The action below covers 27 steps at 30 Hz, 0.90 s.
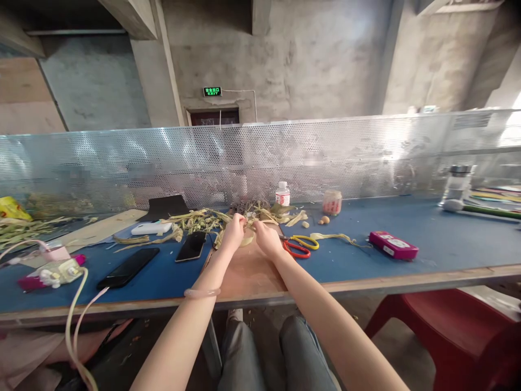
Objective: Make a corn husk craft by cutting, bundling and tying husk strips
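Table [345, 260] carries our brown board [252, 271], dried plant strips [199, 221] heaped around its far end. We have left hand [234, 232] and right hand [266, 239] nearly touching there, fingers pinched almost closed on some strips; red-and-yellow scissors [299, 247] lie just right.

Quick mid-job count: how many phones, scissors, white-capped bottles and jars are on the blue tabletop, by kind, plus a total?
Phones: 2
Scissors: 1
White-capped bottle: 1
Jar: 1
Total: 5
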Available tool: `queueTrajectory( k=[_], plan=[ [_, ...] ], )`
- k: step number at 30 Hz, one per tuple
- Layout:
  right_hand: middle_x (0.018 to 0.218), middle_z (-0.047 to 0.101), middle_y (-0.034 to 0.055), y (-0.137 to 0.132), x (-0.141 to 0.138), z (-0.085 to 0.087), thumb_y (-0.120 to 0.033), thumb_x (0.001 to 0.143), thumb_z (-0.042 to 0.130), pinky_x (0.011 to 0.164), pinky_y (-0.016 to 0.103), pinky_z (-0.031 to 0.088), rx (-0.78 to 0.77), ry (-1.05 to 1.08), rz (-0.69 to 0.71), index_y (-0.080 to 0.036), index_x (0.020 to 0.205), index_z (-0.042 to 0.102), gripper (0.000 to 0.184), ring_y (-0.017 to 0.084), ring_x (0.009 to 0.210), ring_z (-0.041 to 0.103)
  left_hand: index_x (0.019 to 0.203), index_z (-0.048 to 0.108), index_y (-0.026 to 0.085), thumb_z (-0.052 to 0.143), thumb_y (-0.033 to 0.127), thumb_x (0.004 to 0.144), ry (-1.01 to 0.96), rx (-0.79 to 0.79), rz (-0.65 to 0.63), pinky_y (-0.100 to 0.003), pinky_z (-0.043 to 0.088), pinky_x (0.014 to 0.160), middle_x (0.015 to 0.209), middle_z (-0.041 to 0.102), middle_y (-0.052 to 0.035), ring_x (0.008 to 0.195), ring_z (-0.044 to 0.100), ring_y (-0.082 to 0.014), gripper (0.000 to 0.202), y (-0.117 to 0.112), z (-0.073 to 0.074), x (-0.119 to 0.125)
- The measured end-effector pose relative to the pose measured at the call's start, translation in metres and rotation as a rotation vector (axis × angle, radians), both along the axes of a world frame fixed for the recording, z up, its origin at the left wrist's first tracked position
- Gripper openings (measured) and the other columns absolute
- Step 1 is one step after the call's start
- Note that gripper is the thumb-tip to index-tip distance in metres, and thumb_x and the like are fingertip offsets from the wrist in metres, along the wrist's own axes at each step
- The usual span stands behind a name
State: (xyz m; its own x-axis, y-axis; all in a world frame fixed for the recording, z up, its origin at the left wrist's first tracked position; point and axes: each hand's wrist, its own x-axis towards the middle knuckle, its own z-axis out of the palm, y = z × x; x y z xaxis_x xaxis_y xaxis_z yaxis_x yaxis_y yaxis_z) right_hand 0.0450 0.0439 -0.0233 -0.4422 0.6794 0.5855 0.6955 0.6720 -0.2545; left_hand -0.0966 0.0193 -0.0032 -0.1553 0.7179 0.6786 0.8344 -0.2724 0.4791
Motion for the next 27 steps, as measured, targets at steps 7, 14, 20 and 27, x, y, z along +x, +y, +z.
queueTrajectory(
  k=[7,14,20,27],
  plan=[
    [0.092,0.067,0.009,-0.006,-0.004,-0.003,-0.023,0.094,0.027,0.061,0.024,0.037,0.075,-0.039,0.016,-0.017,0.101,0.051,0.026,0.02,0.075,0.063,0.091,0.051,0.018,0.039,0.022,0.091,0.001,-0.02,0.103,-0.027,0.04,0.06,0.075,0.065,-0.0066,0.071,0.061,-0.0204,0.013,0.001,0.0,0.0],
    [0.091,0.065,0.007,-0.009,-0.003,-0.002,-0.025,0.094,0.027,0.057,0.024,0.031,0.12,-0.057,0.005,-0.017,0.095,0.051,0.025,0.018,0.073,0.061,0.094,0.05,0.017,0.037,0.019,0.09,0.001,-0.012,0.112,-0.027,0.042,0.063,0.084,0.067,-0.0089,0.078,0.063,-0.0207,0.013,0.001,-0.002,-0.001],
    [0.093,0.066,0.0073,-0.011,-0.001,-0.001,-0.025,0.095,0.025,0.058,0.024,0.032,0.129,-0.073,-0.001,-0.017,0.098,0.05,0.026,0.019,0.076,0.062,0.095,0.05,0.018,0.036,0.021,0.091,0.038,-0.008,0.112,-0.028,0.042,0.065,0.086,0.068,-0.0098,0.081,0.064,-0.0223,0.014,-0.001,-0.002,-0.001],
    [0.093,0.066,0.0088,-0.012,-0.001,-0.002,-0.024,0.094,0.028,0.06,0.024,0.035,0.126,-0.088,0.003,-0.016,0.099,0.05,0.024,0.019,0.075,0.063,0.096,0.049,0.018,0.037,0.024,0.092,0.101,-0.016,0.136,-0.027,0.04,0.062,0.08,0.067,-0.0078,0.077,0.063,-0.0213,0.014,-0.001,-0.002,-0.005]
  ],
)
